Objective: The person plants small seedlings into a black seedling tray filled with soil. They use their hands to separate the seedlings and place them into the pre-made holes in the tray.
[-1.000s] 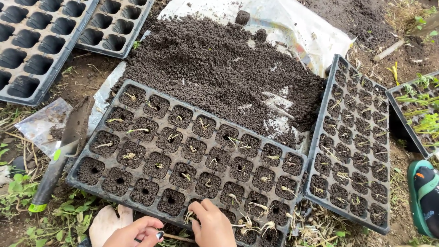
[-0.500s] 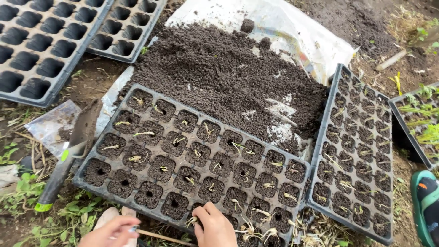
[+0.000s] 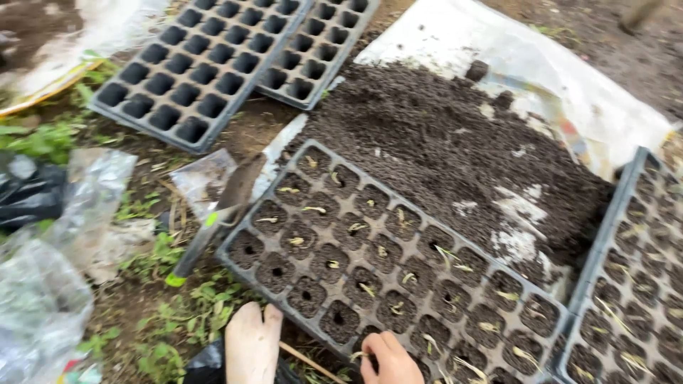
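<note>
the right hand (image 3: 390, 359), grip narrowed on a pale seedling (image 3: 358, 354) at the near edge of the soil-filled tray (image 3: 398, 277), handles a light, limp, fragile stem best pinched low; left hand unseen.

Two empty black cell trays (image 3: 213, 64) lie at upper left; a heap of dark potting soil (image 3: 455, 149) rests on a white plastic sheet (image 3: 541, 57); a trowel (image 3: 213, 220) with a green-tipped handle lies beside clear plastic bags (image 3: 64, 235); a second filled tray (image 3: 633, 284) at right
</note>
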